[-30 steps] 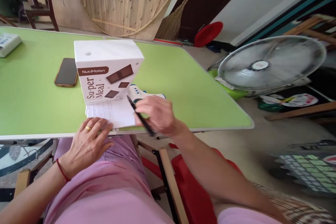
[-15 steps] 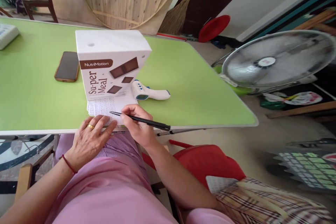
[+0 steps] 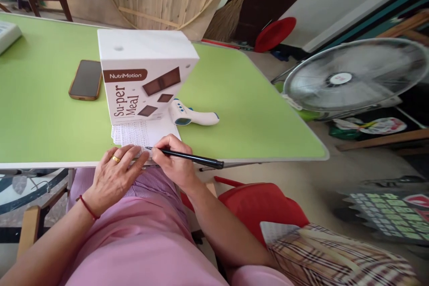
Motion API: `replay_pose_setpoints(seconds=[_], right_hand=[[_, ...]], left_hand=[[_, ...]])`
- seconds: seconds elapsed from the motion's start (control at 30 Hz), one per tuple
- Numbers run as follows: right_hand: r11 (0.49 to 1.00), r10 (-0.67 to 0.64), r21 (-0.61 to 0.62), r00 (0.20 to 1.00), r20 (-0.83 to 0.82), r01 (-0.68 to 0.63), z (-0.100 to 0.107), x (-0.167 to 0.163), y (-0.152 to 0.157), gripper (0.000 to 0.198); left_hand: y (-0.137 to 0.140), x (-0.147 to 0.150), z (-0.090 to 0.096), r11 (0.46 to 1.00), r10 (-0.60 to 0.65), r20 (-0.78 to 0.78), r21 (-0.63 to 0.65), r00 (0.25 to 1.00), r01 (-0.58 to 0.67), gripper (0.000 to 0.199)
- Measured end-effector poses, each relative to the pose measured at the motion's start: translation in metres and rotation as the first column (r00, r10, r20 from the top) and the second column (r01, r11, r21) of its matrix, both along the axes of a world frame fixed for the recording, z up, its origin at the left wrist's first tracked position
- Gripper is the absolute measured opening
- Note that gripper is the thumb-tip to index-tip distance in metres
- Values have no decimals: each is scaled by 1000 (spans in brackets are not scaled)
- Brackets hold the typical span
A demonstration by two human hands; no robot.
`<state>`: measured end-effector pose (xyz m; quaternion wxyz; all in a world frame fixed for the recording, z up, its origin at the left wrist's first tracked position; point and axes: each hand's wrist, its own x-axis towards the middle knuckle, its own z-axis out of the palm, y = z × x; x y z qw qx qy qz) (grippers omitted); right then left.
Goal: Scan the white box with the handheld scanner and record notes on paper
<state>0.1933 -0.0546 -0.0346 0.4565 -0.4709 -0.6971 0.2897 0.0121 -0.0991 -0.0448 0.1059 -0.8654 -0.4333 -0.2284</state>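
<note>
Your green table [image 3: 254,116] spreads in front of you, with a fan [image 3: 355,76] past its right end. On it a white box [image 3: 147,76] stands upright, hiding the far part of the paper [image 3: 159,132], which lies at the table's near edge. Your left hand [image 3: 115,172] rests loosely over the paper's near edge, fingers together, gripping nothing you can see. Your right hand [image 3: 176,161] pinches the pen. The phone [image 3: 86,79] lies left of the box, the thermometer [image 3: 197,117] to its right. The black pen [image 3: 191,156] slants over the paper, tip beside your left fingertips; whether it touches, you cannot tell.
</note>
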Motion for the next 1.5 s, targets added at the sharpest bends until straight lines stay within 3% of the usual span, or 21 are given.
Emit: replay_pose_setpoints(seconds=[0.53, 1.0, 1.23, 1.5], right_hand=[[1000, 24, 14, 1000, 15, -24, -1, 0, 1, 13], [992, -21, 128, 999, 26, 17, -2, -1, 1, 13], [994, 27, 103, 1000, 11, -28, -3, 0, 2, 13], [992, -8, 124, 1000, 20, 6, -3, -1, 2, 14]], left_hand=[[0, 0, 1, 999, 7, -54, 47, 999, -4, 27], [1, 1, 0, 997, 7, -20, 79, 1000, -5, 24], [2, 1, -1, 997, 11, -22, 75, 1000, -10, 25], [1, 2, 0, 997, 9, -19, 72, 1000, -8, 24]])
